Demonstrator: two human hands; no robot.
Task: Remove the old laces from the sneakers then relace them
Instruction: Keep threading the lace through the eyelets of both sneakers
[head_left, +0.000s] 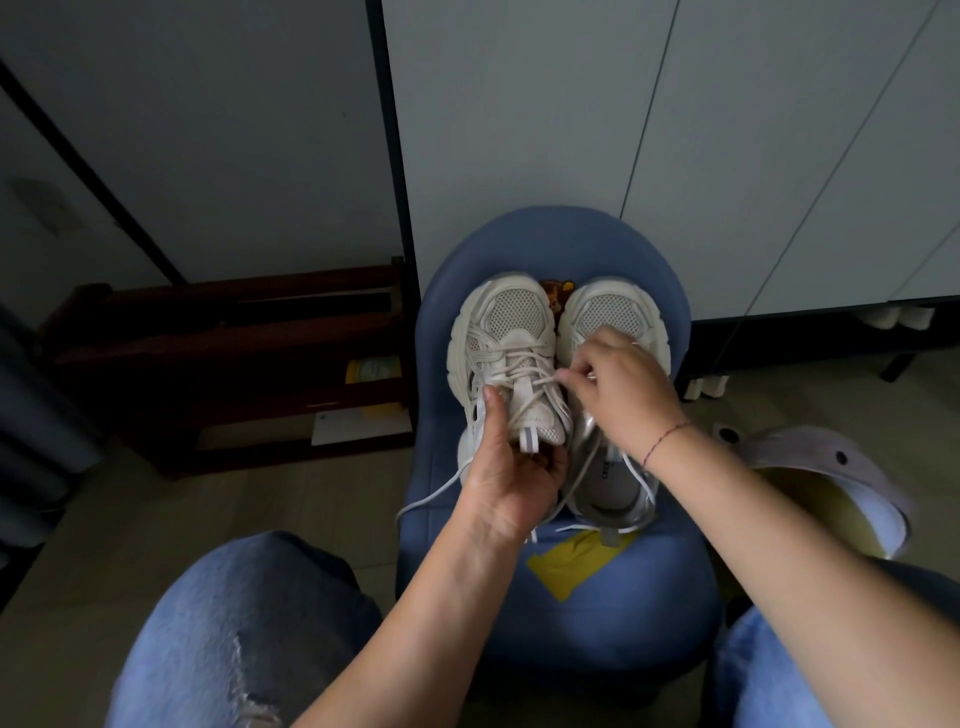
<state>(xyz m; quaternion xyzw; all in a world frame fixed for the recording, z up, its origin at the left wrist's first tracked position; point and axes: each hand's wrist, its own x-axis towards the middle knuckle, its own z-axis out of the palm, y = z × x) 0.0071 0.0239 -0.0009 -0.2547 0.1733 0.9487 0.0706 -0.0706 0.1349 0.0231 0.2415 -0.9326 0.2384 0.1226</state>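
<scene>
The laced sneaker, cream with a mesh toe, stands on the far half of a blue padded seat, toe pointing at the seat's back edge and its heel toward the person. Its lace crosses the tongue in several rows. The right hand pinches one strand of it between thumb and curled fingertips just above the top eyelets. The left hand grips the same shoe at its heel end, thumb stretched up along the shoe's left side and the other fingers curled round under the collar and tongue tab. One free lace end trails off toward the seat's left edge. Touching this shoe on its right is the second sneaker, partly under the right hand, with its silver-lined opening showing and loose white lace lying across it. A small brown toy peeks out between the two toes. A yellow paper scrap lies near the seat's middle, just behind the heels. A thin red thread bracelet circles the right wrist. Knees in blue jeans flank the seat's near edge. On the floor to the right sits a grey slipper with a yellow insole, to the left a dark wooden rack, and white cabinet doors rise behind.
</scene>
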